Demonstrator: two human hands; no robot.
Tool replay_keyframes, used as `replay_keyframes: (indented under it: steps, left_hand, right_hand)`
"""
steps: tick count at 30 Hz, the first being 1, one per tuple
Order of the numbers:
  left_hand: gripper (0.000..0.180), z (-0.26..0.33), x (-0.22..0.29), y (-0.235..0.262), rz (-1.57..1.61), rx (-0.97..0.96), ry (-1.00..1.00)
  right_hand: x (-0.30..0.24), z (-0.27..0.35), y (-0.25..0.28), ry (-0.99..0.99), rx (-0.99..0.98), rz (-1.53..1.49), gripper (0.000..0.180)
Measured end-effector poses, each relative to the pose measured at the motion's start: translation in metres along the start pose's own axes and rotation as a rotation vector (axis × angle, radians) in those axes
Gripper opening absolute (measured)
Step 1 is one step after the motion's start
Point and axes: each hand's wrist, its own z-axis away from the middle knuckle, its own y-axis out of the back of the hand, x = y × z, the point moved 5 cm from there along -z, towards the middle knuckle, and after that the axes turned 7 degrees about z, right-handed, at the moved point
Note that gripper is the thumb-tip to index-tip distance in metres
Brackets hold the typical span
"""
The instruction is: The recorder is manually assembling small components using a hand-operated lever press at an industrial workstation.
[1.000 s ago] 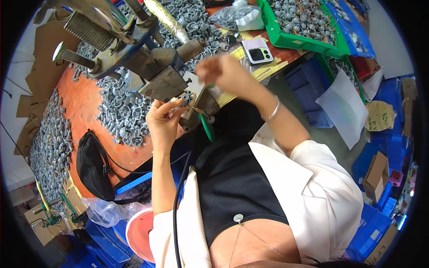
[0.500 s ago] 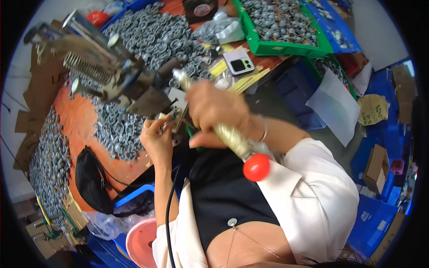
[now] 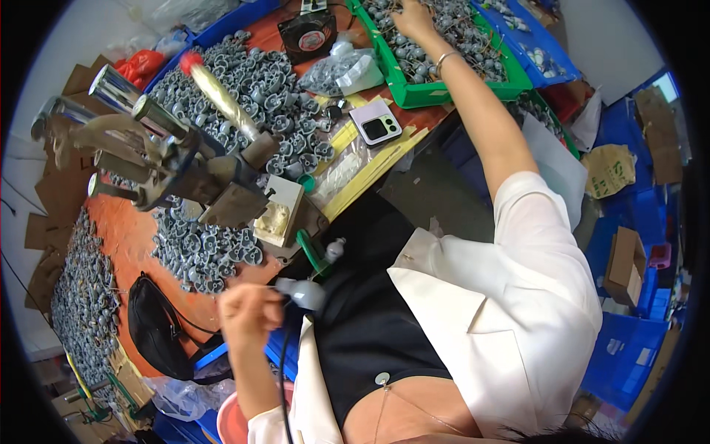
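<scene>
My left hand (image 3: 248,314) is curled closed in front of the bench. A pale grey, rounded, bulb-like piece (image 3: 306,294) sticks out from its fingers, blurred. Another small whitish rounded piece (image 3: 335,249) shows just beyond, beside a green clamp (image 3: 313,254). My right arm stretches far forward, and my right hand (image 3: 413,18) is among the grey round pieces with thin wires (image 3: 436,55) in a green crate (image 3: 526,85). Its fingers are bent and partly hidden at the top edge. The hand press (image 3: 177,159) stands at left, its tape-wrapped lever (image 3: 225,100) tipped away, red knob (image 3: 191,62) outermost.
Grey plastic caps (image 3: 259,81) lie heaped behind and beside the press on the orange bench (image 3: 133,251). A phone (image 3: 375,123), a small fan (image 3: 307,37) and a bagged lot of parts (image 3: 344,72) lie nearby. A black pouch (image 3: 157,325) rests at left.
My right hand has let go of the press lever and reached forward into the green crate. The lever has swung up and away. My left hand has drawn back from the press toward me.
</scene>
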Motion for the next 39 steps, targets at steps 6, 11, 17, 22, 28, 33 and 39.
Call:
replay_keyframes:
  steps: [6, 11, 17, 22, 28, 33, 39]
  left_hand:
    - [0.025, 0.001, 0.146, 0.236, 0.173, 0.505, -0.621]
    - [0.038, 0.104, 0.199, 0.440, -0.634, 1.219, -0.797]
    - [0.025, -0.048, 0.075, 0.281, -1.031, 0.742, -0.457]
    - [0.026, -0.091, 0.068, 0.243, -1.368, 0.652, -0.579]
    - [0.030, -0.135, 0.073, 0.230, -1.467, 0.526, -0.350]
    - [0.030, -0.130, 0.068, 0.220, -1.512, 0.572, -0.484]
    - [0.032, -0.090, 0.053, 0.218, -0.385, 0.572, -0.468]
  right_hand:
    - [0.056, -0.043, -0.004, -0.305, -0.201, 0.361, 0.031]
    - [-0.052, -0.025, 0.062, 0.004, 0.577, -0.205, 0.026]
    - [-0.060, 0.058, 0.079, -0.124, 0.196, -0.483, 0.028]
    - [-0.104, 0.122, 0.048, -0.430, -0.377, -1.171, 0.021]
    - [-0.150, 0.151, 0.046, -0.554, -0.562, -1.409, 0.026]
    - [-0.183, 0.168, 0.049, -0.430, -0.622, -1.605, 0.028]
    - [-0.213, 0.205, 0.033, -0.256, -0.611, -1.546, 0.021]
